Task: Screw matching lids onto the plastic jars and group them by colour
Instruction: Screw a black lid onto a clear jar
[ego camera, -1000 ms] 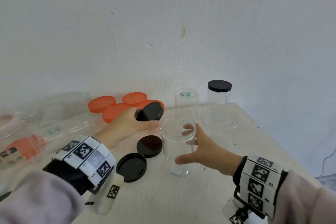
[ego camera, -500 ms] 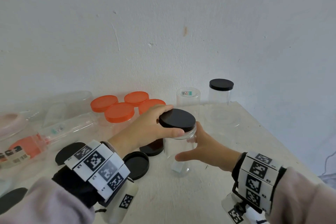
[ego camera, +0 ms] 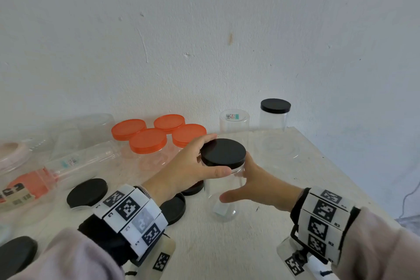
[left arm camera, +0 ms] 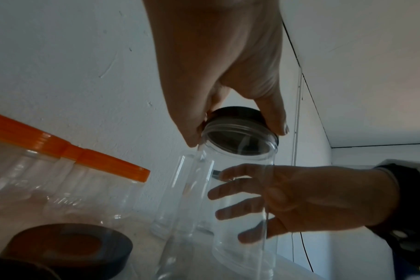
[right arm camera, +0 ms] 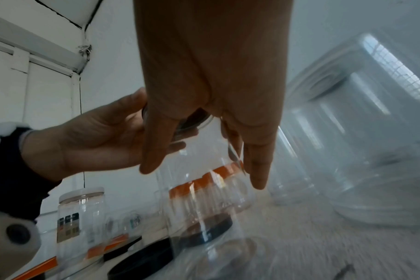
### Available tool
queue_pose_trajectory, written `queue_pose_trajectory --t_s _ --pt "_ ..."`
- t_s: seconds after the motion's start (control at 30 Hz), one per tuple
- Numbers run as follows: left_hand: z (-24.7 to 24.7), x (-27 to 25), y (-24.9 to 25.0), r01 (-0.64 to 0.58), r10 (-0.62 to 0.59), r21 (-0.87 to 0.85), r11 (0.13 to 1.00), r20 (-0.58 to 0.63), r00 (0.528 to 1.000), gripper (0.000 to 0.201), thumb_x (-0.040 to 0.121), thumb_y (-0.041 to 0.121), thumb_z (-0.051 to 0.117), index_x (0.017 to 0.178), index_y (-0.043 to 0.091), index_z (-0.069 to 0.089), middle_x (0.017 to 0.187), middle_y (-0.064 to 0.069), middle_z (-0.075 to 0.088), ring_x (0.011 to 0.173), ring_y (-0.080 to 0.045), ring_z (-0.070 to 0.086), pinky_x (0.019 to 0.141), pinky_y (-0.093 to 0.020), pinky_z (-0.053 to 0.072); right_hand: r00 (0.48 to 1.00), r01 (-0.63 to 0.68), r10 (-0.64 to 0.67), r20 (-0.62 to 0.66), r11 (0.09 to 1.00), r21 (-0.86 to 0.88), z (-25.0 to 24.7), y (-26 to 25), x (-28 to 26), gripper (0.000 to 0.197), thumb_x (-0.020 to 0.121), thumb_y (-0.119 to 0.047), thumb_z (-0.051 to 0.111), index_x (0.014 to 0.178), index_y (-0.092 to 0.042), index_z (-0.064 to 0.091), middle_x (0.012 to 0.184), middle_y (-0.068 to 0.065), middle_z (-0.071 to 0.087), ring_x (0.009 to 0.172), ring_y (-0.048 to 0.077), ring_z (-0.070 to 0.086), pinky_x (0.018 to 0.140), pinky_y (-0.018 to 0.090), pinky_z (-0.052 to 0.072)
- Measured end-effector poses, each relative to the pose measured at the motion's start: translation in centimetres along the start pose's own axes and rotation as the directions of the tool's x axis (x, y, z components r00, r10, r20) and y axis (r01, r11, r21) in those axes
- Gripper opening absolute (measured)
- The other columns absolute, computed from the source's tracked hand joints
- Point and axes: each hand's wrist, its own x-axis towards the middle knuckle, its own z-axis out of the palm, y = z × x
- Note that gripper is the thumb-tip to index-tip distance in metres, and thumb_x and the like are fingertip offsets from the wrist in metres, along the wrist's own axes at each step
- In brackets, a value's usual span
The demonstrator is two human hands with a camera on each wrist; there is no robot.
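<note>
A clear plastic jar (ego camera: 223, 198) stands upright at the middle of the table. A black lid (ego camera: 223, 151) sits flat on its mouth. My left hand (ego camera: 195, 163) grips the lid's rim from the left, thumb at the front and fingers round the back. In the left wrist view the fingertips (left arm camera: 277, 125) pinch the lid (left arm camera: 237, 115) above the jar (left arm camera: 242, 189). My right hand (ego camera: 256, 184) wraps the jar's body from the right, thumb in front. In the right wrist view that hand (right arm camera: 204, 123) holds the blurred jar (right arm camera: 204, 208).
Several orange-lidded jars (ego camera: 147, 143) stand behind my left hand. At the back right are a black-lidded jar (ego camera: 275, 116) and an upturned clear jar (ego camera: 234, 120). Loose black lids (ego camera: 87, 192) lie left of the jar. A bottle with an orange cap (ego camera: 34, 184) lies far left. The table edge (ego camera: 341, 177) runs along the right.
My left hand carried the tilted black lid from near the orange jars and set it flat on the clear jar's mouth. The right hand kept hold of the jar.
</note>
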Motion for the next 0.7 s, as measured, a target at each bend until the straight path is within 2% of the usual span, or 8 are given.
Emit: queue_pose_trajectory --t_s 0.13,0.2,0.27,0.33,0.4,0.43,0.57,0.7 --pt "0.2 -0.6 -0.7 0.031 -0.03 -0.066 0.997 0.016 0.999 0.118 0.059 0.047 0.087 0.151 0.035 0.015 0.149 0.019 0.033 0.138 -0.003 0.032 0.115 -0.026 0.029 0.998 0.045 -0.043 0.053 0.998 -0.035 -2.3 -1.3 -0.7 0.108 0.067 -0.026 0.089 0.144 -0.037 0.015 0.14 -0.02 0.036 0.133 0.006 0.03 0.103 0.022 0.031" --pt "0.4 -0.9 -1.3 0.043 -0.039 -0.112 0.993 0.04 0.998 0.114 0.062 0.037 0.089 0.151 0.034 0.017 0.148 0.02 0.036 0.139 -0.002 0.032 0.117 -0.032 0.027 0.993 0.079 -0.071 0.092 0.993 -0.088 -3.9 -2.5 -1.1 0.11 0.067 -0.026 0.089 0.147 -0.037 0.015 0.145 -0.021 0.033 0.138 0.001 0.026 0.109 0.022 0.028" --pt "0.7 -1.2 -1.7 0.032 -0.023 -0.123 0.992 0.074 0.997 0.102 0.067 0.032 0.087 0.147 0.036 0.024 0.145 0.024 0.039 0.137 0.001 0.034 0.118 -0.038 0.028 0.986 0.109 -0.083 0.144 0.977 -0.181 -5.2 -4.1 -1.1 0.106 0.069 -0.034 0.087 0.149 -0.039 0.017 0.151 -0.021 0.027 0.14 0.0 0.023 0.116 0.028 0.024" --pt "1.3 -1.4 -1.8 0.021 -0.009 -0.129 0.991 0.095 0.995 0.095 0.07 0.03 0.085 0.144 0.042 0.026 0.143 0.026 0.04 0.133 0.005 0.036 0.117 -0.038 0.03 0.978 0.132 -0.08 0.195 0.953 -0.273 -5.7 -5.8 -0.7 0.096 0.074 -0.044 0.081 0.149 -0.04 0.022 0.148 -0.022 0.031 0.135 0.0 0.031 0.112 0.027 0.029" --pt "1.9 -1.3 -1.9 0.019 -0.009 -0.134 0.991 0.079 0.997 0.092 0.071 0.028 0.085 0.14 0.046 0.028 0.14 0.027 0.043 0.131 0.006 0.039 0.115 -0.036 0.032 0.969 0.158 -0.067 0.236 0.906 -0.392 -5.6 -7.4 -0.1 0.084 0.08 -0.05 0.073 0.148 -0.038 0.026 0.14 -0.023 0.038 0.125 0.0 0.04 0.097 0.016 0.036" --pt "2.1 -1.2 -2.0 0.02 -0.012 -0.138 0.99 0.062 0.998 0.092 0.07 0.029 0.085 0.141 0.044 0.029 0.14 0.024 0.045 0.131 0.003 0.04 0.115 -0.038 0.032 0.967 0.167 -0.056 0.247 0.874 -0.455 -5.5 -8.1 0.4 0.08 0.081 -0.052 0.07 0.148 -0.039 0.027 0.138 -0.022 0.039 0.121 0.0 0.04 0.091 0.014 0.035" --pt "2.5 -1.0 -2.6 0.04 -0.038 -0.148 0.988 0.019 0.999 0.096 0.066 0.036 0.086 0.144 0.036 0.031 0.14 0.018 0.048 0.132 -0.004 0.041 0.115 -0.042 0.032 0.962 0.165 0.017 0.273 0.761 -0.628 -5.5 -10.1 1.7 0.078 0.079 -0.058 0.068 0.146 -0.044 0.029 0.146 -0.018 0.035 0.124 0.007 0.038 0.104 0.03 0.033" --pt "2.5 -1.1 -2.7 0.056 -0.054 -0.142 0.988 0.022 0.998 0.101 0.06 0.043 0.086 0.144 0.037 0.03 0.141 0.018 0.047 0.133 -0.004 0.041 0.115 -0.041 0.032 0.946 0.187 0.083 0.313 0.649 -0.737 -5.3 -11.4 2.3 0.082 0.073 -0.06 0.073 0.143 -0.047 0.032 0.143 -0.015 0.038 0.125 0.013 0.044 0.104 0.036 0.039"
